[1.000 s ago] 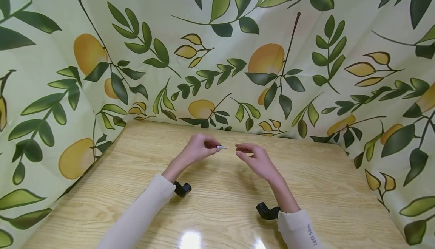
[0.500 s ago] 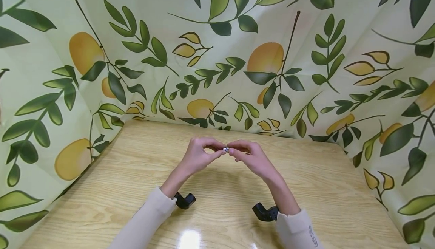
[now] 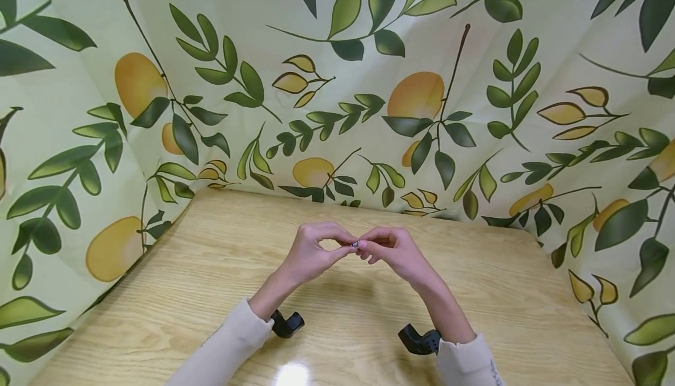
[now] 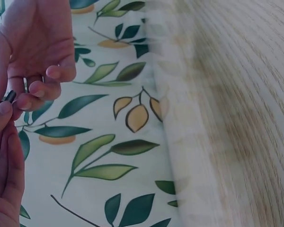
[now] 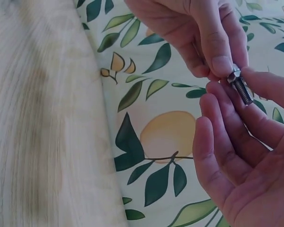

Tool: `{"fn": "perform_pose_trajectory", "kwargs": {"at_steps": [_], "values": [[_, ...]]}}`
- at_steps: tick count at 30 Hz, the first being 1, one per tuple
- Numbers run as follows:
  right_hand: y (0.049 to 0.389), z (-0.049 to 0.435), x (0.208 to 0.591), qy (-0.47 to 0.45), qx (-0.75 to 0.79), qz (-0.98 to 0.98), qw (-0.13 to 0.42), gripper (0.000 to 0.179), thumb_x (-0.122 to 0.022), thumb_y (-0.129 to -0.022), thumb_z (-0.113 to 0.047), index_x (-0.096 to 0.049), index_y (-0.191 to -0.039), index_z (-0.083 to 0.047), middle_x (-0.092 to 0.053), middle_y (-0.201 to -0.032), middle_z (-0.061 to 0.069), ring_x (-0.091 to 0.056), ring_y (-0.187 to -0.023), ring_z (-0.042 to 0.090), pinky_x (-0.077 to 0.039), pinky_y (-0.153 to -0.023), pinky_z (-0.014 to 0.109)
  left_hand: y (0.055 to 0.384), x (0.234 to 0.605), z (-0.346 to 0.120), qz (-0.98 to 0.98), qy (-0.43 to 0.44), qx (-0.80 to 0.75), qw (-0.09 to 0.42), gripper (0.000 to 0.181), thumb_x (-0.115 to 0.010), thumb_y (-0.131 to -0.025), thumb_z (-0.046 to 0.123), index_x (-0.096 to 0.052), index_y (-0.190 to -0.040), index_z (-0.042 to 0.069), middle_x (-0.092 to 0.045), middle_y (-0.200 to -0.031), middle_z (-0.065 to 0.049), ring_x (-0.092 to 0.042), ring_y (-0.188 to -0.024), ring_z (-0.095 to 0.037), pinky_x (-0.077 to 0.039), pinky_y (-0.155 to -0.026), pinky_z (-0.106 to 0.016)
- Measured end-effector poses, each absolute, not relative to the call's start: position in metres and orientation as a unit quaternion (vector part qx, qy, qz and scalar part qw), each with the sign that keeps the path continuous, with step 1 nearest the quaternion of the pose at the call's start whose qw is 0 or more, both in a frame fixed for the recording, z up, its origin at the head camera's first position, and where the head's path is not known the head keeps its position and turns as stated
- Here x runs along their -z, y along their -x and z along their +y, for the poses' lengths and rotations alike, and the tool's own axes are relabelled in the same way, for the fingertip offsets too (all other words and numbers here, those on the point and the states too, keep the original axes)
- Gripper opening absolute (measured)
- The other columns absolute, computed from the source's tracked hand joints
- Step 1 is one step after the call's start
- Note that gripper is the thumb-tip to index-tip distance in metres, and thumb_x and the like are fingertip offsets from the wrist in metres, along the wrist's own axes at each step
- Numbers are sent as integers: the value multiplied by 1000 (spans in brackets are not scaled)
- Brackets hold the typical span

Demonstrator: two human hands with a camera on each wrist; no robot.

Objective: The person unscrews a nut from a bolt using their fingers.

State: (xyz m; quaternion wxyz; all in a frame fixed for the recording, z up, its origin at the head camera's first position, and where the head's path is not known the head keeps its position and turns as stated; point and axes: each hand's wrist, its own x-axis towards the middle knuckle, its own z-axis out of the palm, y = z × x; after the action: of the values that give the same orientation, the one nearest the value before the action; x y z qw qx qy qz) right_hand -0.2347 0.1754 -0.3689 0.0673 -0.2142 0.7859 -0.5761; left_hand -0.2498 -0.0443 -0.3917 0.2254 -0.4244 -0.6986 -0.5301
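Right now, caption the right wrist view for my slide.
Left hand pinches a threaded metal bolt, right hand touching it, leaf-and-fruit-print cloth behind.

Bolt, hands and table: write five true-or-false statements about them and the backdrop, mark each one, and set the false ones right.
1. The left hand and right hand meet at the metal bolt. True.
2. The bolt's shaft is smooth. False: it is threaded.
3. The table has a wood-grain surface. True.
4. The left hand's grip is on nothing. False: it pinches the bolt's wider end.
5. The cloth behind the table is printed with leaves and fruit. True.
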Motion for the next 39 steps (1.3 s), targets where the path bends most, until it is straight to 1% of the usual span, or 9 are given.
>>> {"fn": "perform_pose_trajectory", "kwargs": {"at_steps": [6, 10, 17, 23, 26, 28, 33, 36, 39], "values": [[231, 174, 368, 207, 571, 793, 54, 21, -71, -98, -17, -74, -108, 2, -74, -92, 13, -71, -84, 23, -61, -74, 30, 247, 391, -44, -705, 429, 507, 248, 13, -84, -83, 1, -82, -95, 6, -80, -88, -6, -75, -78, -14, -62, -76, -25], [230, 173, 366, 204, 554, 807, 20, 17, -74, -95, -16, -76, -105, -2, -75, -92, 11, -70, -81, 20, -62, -74, 34, 246, 385, -45, -718, 425, 498, 237, 13, -85, -84, 4, -82, -96, 7, -80, -89, -4, -74, -79, -11, -62, -75, -24], [228, 168, 365, 207, 545, 812, -32, 15, -78, -92, -12, -77, -105, -4, -77, -103, 13, -71, -95, 13, -61, -77, 27, 244, 379, -48, -736, 409, 495, 216, 14, -82, -85, 2, -82, -98, 8, -81, -91, -3, -73, -79, -10, -62, -75, -26], [225, 167, 365, 214, 575, 788, -57, 17, -81, -89, -8, -76, -104, -4, -77, -102, 11, -72, -92, 12, -63, -75, 28, 242, 378, -48, -739, 399, 501, 209, 13, -82, -84, 2, -82, -96, 8, -81, -91, -2, -73, -78, -8, -63, -73, -29], [223, 168, 365, 207, 590, 778, -54, 17, -80, -90, -10, -75, -106, -3, -76, -102, 9, -72, -90, 13, -63, -74, 30, 242, 378, -48, -739, 401, 500, 210, 13, -82, -84, 1, -82, -96, 8, -81, -90, -2, -73, -78, -8, -63, -72, -29], [224, 169, 365, 197, 595, 778, -42, 18, -76, -94, -13, -75, -108, -3, -75, -102, 8, -72, -88, 14, -63, -73, 31, 242, 379, -48, -737, 402, 500, 212, 13, -82, -84, 0, -82, -95, 8, -81, -90, -3, -73, -78, -9, -63, -72, -29], [226, 168, 365, 191, 584, 789, 7, 26, -65, -103, -22, -73, -109, 2, -75, -99, 13, -72, -82, 15, -64, -72, 33, 241, 379, -48, -730, 404, 506, 219, 14, -82, -84, 0, -82, -95, 9, -80, -89, -3, -74, -78, -11, -62, -73, -27], [226, 167, 365, 193, 581, 790, 25, 26, -65, -103, -22, -74, -109, 2, -76, -98, 15, -73, -82, 16, -64, -72, 33, 241, 379, -48, -728, 404, 506, 226, 14, -83, -83, 0, -82, -94, 9, -80, -89, -2, -74, -79, -12, -62, -74, -27], [225, 167, 363, 188, 584, 790, 20, 22, -70, -99, -18, -75, -109, 1, -76, -99, 14, -73, -82, 16, -64, -71, 33, 242, 379, -47, -729, 404, 500, 235, 14, -83, -82, 0, -82, -93, 9, -80, -87, -2, -73, -78, -12, -62, -73, -26]]}}
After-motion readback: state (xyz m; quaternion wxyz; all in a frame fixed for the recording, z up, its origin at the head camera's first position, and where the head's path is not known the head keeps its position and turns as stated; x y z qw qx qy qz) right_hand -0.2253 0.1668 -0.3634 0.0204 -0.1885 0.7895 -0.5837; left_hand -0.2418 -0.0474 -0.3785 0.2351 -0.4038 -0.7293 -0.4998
